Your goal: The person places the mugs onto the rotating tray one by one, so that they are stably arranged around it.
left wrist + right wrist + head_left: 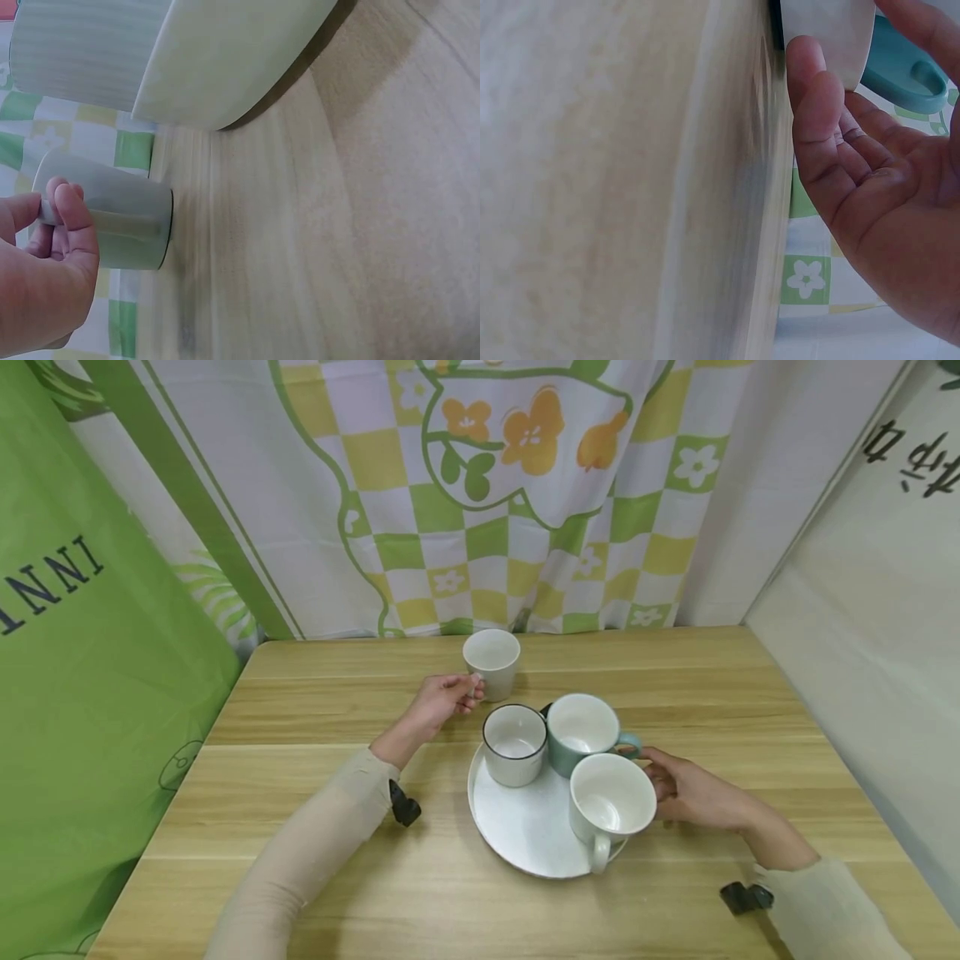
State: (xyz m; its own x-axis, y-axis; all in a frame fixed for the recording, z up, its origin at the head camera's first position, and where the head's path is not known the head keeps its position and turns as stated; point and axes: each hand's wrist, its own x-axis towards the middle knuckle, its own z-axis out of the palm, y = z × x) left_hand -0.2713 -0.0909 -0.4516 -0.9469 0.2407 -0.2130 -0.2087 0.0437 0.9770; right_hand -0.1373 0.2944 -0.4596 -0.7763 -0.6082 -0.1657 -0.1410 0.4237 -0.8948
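In the head view, my left hand (438, 703) pinches the handle of a pale grey mug (493, 664) upright at the back of the table. The left wrist view shows the thumb and fingers on that mug's handle (124, 223). My right hand (697, 789) is beside a white mug (611, 793) and a teal mug (564, 753), its fingers loosely bent. Fingertips overlap the white mug in the right wrist view; firm contact is unclear. Both mugs and a white dark-rimmed mug (514, 756) stand on a round white tray (525, 839).
The wooden table (360, 877) meets a checked, flowered curtain (480, 543) at the back. A green cloth (90, 677) hangs at the left, and a pale wall covering (862, 577) is on the right. The tray's right side is partly hidden beneath the mugs.
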